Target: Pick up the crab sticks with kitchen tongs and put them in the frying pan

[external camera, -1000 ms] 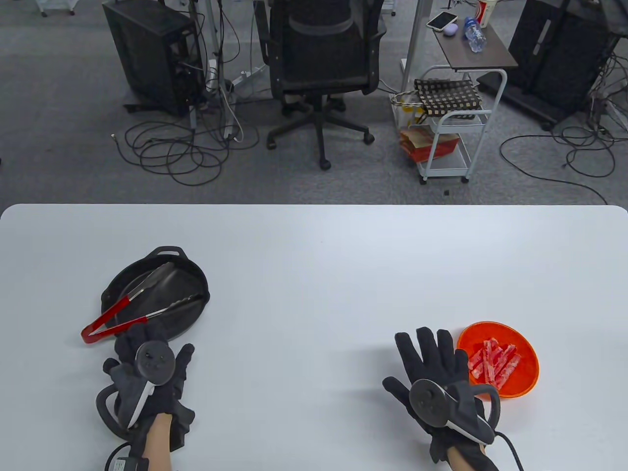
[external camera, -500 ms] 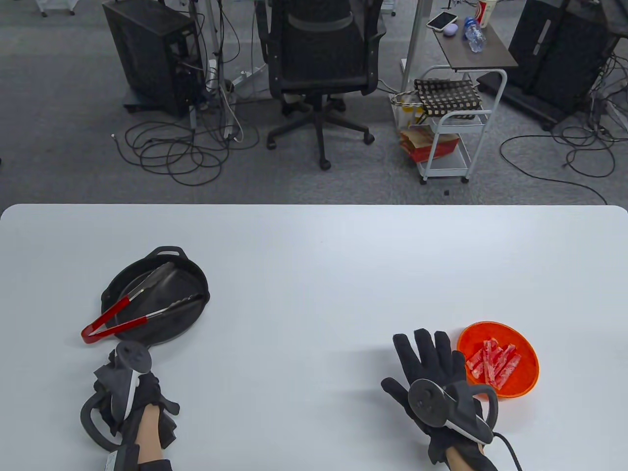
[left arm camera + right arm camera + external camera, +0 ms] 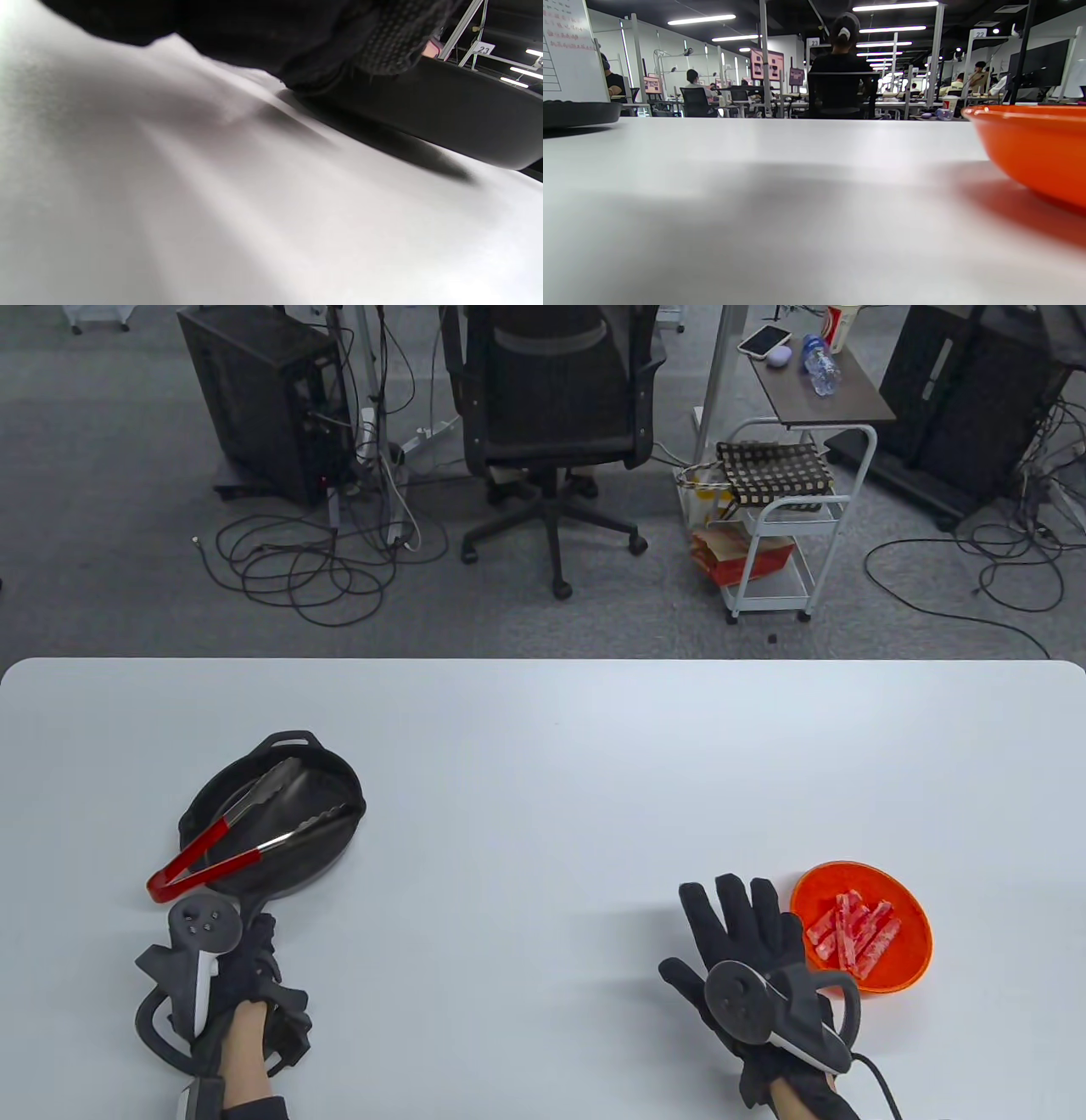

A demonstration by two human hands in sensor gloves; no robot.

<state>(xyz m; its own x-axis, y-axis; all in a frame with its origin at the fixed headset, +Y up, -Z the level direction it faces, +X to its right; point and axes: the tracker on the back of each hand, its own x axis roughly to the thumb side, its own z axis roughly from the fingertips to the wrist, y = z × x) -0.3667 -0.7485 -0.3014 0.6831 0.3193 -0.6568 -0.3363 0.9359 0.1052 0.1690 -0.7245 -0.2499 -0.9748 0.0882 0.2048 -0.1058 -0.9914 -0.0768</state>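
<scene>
A black frying pan (image 3: pixel 327 802) sits at the table's left, with red-handled metal tongs (image 3: pixel 229 848) lying across it, tips inside the pan. My left hand (image 3: pixel 254 925) is at the pan's near rim. In the left wrist view its gloved fingers (image 3: pixel 394 46) curl over the pan's edge (image 3: pixel 466 114). My right hand (image 3: pixel 742 920) lies flat on the table with fingers spread, just left of an orange bowl (image 3: pixel 920 912). Several pink crab sticks (image 3: pixel 853 933) lie in the bowl. The right wrist view shows the bowl's side (image 3: pixel 1031 144) and no fingers.
The white table (image 3: pixel 543 746) stretches between pan and bowl. Past its far edge stand an office chair (image 3: pixel 556 407), a white cart (image 3: pixel 789 526) and floor cables. The right wrist view shows the pan (image 3: pixel 577 112) far left and people at desks behind.
My left hand turned on its side, drew back toward the near-left and took the pan's near rim. The pan and tongs shifted slightly right. The right hand stayed put.
</scene>
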